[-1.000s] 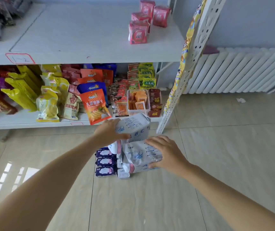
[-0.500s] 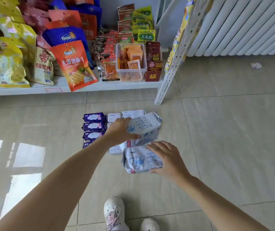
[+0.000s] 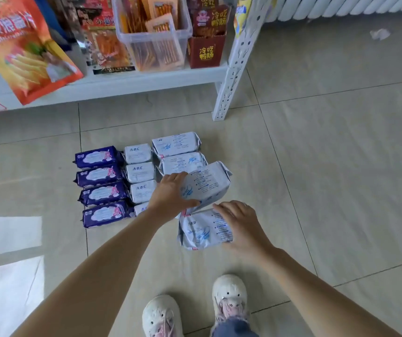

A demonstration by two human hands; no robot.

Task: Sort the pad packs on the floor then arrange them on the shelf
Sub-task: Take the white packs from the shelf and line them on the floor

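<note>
Snack sticks (image 3: 163, 27) fill clear bin (image 3: 153, 48); carton (image 3: 206, 51) apparently holds packets.

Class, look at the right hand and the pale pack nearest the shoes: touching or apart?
Touching. The head view shows the right hand with fingers curled over the right end of the pale pack.

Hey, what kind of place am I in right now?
Most likely a small shop or its stockroom. A white metal shelf carries retail snack bags and a clear bin of packaged sticks, and pad packs lie sorted in rows by brand on the tiled floor.
</note>
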